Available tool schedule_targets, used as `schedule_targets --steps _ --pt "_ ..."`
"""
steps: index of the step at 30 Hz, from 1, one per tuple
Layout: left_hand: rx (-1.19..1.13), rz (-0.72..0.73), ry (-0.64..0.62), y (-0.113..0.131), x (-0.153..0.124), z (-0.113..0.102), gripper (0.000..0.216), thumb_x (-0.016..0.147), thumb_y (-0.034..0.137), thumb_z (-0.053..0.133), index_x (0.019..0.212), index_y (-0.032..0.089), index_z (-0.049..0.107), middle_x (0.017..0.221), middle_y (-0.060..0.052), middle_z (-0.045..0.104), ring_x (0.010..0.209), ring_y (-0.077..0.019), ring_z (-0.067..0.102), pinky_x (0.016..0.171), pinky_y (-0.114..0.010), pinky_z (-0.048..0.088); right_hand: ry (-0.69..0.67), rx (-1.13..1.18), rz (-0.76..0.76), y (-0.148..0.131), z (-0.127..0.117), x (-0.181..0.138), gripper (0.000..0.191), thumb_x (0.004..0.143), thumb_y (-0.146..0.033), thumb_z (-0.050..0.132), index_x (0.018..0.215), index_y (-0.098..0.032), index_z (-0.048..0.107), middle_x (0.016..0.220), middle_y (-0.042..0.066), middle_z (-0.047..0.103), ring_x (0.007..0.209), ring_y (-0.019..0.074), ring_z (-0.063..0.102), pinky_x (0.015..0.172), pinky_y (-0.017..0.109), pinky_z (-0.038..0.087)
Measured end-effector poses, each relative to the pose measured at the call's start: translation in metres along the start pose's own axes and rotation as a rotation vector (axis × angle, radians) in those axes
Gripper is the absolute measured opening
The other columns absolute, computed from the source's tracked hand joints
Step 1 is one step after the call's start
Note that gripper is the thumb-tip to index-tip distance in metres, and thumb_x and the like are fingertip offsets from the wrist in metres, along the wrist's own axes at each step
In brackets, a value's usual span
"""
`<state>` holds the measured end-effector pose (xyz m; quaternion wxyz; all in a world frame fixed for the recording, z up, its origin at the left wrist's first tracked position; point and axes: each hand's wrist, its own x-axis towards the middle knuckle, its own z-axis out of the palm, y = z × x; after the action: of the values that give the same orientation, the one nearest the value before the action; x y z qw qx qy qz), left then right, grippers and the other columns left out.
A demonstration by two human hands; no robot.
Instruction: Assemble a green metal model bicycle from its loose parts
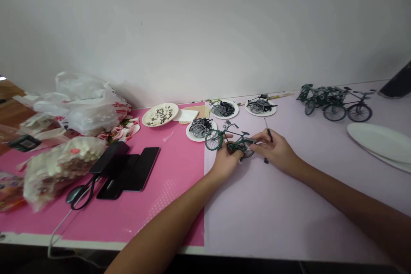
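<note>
A green toy bicycle [237,139] stands nearly upright in the middle, its handlebar toward the left. My left hand [225,160] is closed around the lower part of its frame. At the rear wheel, the fingertips of my right hand [278,150] pinch the bicycle. A thin screwdriver [269,132] with a dark handle also sits in my right hand, its metal shaft pointing up and away. Just below the right fingers lies a small black part [266,161]. Behind the bicycle are white plates of black and grey bicycle parts, one plate [189,136] close to the front wheel.
Several assembled toy bicycles [334,102] stand at the back right, near white oval plates [382,141]. A bowl of small pieces [150,123] is at the back left. Phones [141,171], a cable, a stuffed plastic bag [61,167] and white carrier bags [83,107] crowd the left side.
</note>
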<state>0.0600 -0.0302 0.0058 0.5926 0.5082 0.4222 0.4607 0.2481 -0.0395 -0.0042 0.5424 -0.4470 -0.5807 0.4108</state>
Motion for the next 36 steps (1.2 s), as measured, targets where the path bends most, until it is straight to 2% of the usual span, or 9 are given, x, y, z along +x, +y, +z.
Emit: schedule_targets --steps 6,12,16,20,24,28,31,34,36 --pt "-0.07 0.016 0.02 -0.005 0.006 0.003 0.053 0.075 0.006 0.069 0.121 0.02 0.046 0.091 -0.003 0.07 0.084 -0.0177 0.07 0.083 -0.032 0.056 0.148 -0.028 -0.079 0.008 -0.003 0.005 0.063 0.07 -0.046 0.093 0.075 -0.026 0.034 0.083 0.002 0.072 0.079 0.0198 0.07 0.075 0.037 0.063" --pt "-0.041 0.045 0.012 -0.007 0.008 0.001 0.053 0.078 0.006 0.069 0.127 0.016 0.052 0.139 -0.02 0.062 0.107 -0.0228 0.072 0.097 -0.04 0.055 0.352 -0.112 -0.275 0.001 -0.004 0.005 0.058 0.076 -0.042 0.089 0.072 -0.026 0.034 0.08 0.001 0.068 0.082 0.0206 0.071 0.08 0.039 0.066" --pt "-0.039 0.034 -0.069 0.0 0.003 0.001 0.042 0.084 0.014 0.068 0.126 0.015 0.06 0.146 -0.021 0.06 0.119 -0.028 0.069 0.108 -0.046 0.05 0.382 -0.311 -0.385 -0.003 -0.007 0.002 0.051 0.081 -0.038 0.085 0.069 -0.025 0.037 0.079 0.001 0.068 0.083 0.022 0.072 0.076 0.037 0.064" --pt "-0.194 -0.006 -0.124 0.004 0.001 0.004 0.04 0.085 0.023 0.074 0.121 0.015 0.058 0.135 -0.022 0.067 0.114 -0.0308 0.072 0.102 -0.049 0.053 0.32 -0.565 -0.464 -0.007 -0.007 -0.003 0.02 0.086 -0.035 0.079 0.082 -0.024 0.063 0.063 -0.005 0.053 0.065 0.0173 0.065 0.066 0.031 0.057" --pt "-0.278 -0.015 -0.111 0.003 0.001 0.005 0.043 0.082 0.028 0.083 0.107 0.017 0.05 0.107 -0.014 0.076 0.1 -0.0249 0.075 0.097 -0.045 0.056 0.152 -0.64 -0.516 -0.011 -0.004 -0.007 0.009 0.092 -0.034 0.071 0.091 -0.025 0.069 0.064 -0.004 0.052 0.063 0.0167 0.061 0.063 0.03 0.053" --pt "-0.292 -0.022 -0.06 0.002 0.002 0.005 0.045 0.08 0.032 0.086 0.103 0.017 0.05 0.099 -0.009 0.075 0.09 -0.0195 0.074 0.092 -0.038 0.057 -0.056 -0.627 -0.556 -0.014 0.0 -0.007 0.013 0.095 -0.039 0.069 0.096 -0.027 0.067 0.078 0.002 0.065 0.065 0.0184 0.059 0.062 0.033 0.05" --pt "-0.274 -0.039 0.006 0.002 0.003 0.005 0.045 0.08 0.031 0.085 0.106 0.017 0.051 0.092 -0.005 0.073 0.083 -0.0177 0.073 0.084 -0.033 0.057 -0.159 -0.613 -0.603 -0.018 0.003 -0.007 0.028 0.096 -0.054 0.066 0.101 -0.027 0.068 0.078 0.003 0.066 0.07 0.0216 0.061 0.067 0.037 0.05" --pt "-0.24 -0.05 0.052 0.0 0.005 0.004 0.049 0.079 0.024 0.084 0.115 0.017 0.052 0.09 -0.003 0.073 0.076 -0.014 0.07 0.076 -0.028 0.053 -0.169 -0.597 -0.684 -0.025 0.003 -0.011 0.05 0.102 -0.068 0.042 0.104 -0.026 0.068 0.084 0.007 0.068 0.091 0.0279 0.065 0.084 0.045 0.049" --pt "-0.216 -0.054 0.056 0.0 0.006 0.003 0.051 0.079 0.019 0.081 0.121 0.016 0.053 0.09 -0.003 0.073 0.074 -0.0125 0.067 0.073 -0.025 0.051 -0.112 -0.592 -0.701 -0.028 0.002 -0.013 0.055 0.107 -0.063 0.026 0.097 -0.026 0.065 0.087 0.008 0.068 0.094 0.0283 0.063 0.086 0.046 0.046"
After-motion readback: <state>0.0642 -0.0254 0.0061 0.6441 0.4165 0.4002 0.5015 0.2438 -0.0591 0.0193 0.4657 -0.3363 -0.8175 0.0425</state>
